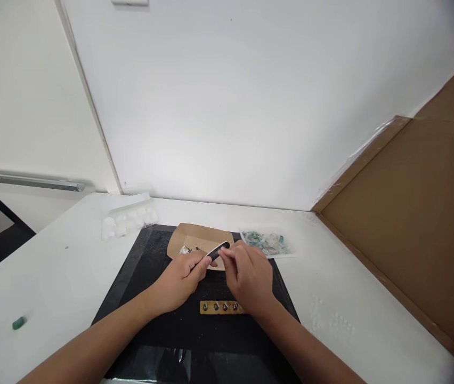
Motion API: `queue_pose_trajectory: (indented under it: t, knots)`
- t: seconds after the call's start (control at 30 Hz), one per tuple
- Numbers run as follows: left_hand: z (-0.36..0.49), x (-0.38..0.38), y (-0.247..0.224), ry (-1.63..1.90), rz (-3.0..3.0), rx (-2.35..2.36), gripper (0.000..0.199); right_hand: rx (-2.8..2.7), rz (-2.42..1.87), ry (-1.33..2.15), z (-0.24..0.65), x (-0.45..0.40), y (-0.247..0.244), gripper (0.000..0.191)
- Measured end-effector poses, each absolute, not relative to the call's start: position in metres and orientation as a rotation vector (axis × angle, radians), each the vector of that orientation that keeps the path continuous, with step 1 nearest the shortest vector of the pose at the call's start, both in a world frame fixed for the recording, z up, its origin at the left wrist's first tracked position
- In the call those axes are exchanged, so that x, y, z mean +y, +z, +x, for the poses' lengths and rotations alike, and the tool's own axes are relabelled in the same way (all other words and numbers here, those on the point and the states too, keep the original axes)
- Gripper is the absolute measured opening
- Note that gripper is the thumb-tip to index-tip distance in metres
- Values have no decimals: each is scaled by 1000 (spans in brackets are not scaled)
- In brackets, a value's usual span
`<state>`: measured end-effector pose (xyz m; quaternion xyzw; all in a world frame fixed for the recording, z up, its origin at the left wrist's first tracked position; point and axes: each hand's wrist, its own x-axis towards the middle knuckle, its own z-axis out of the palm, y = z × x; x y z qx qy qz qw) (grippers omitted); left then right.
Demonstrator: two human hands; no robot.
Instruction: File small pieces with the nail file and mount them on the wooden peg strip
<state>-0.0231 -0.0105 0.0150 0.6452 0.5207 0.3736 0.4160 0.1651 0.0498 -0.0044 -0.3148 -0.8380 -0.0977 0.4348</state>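
A: Two bare hands meet above a black mat (143,298) on a white tabletop (63,272). Where is the strip?

B: The black, white-edged strip (216,253) slants between them, raised over the near side of an open brown paper tray (201,233). The left hand (181,277) grips its lower end, thumb and fingers closed on it.

A: And the right hand (251,272)?

B: Thumb and fingertips are pressed together at the strip's upper end — whether they pinch the strip or something small cannot be told.

A: What lies in the tray?

B: Black and white bits, partly hidden by the left hand. The tray rests on the far part of the mat.

A: And nearer the wearer?

B: A yellowish bar (210,311) lies crosswise on the mat, below the hands, bearing a row of round metallic pieces (225,307). The right hand and wrist cover its right end.

A: Farther out?

B: A clear packet of green and whitish pieces (269,242) sits just beyond the right hand; a clear plastic case with white contents (129,221) stands at back left. A small green object (18,322) lies well apart — far left, on the tabletop.
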Motion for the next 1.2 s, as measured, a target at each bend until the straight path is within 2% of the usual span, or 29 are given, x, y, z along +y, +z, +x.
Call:
queue_pose_trajectory:
  t: [0.47,0.87,1.2]
  knots:
    - [-28,-9,16,951,1652,1322,44,-2122,-760,-308,163,58,-1,27]
    - [-29,-7,14,956,1661,1332,43,-2077,-818,-325,159,60,-3,26]
    - [-24,-10,18,928,1702,1379,44,-2104,-798,-208,160,60,-1,27]
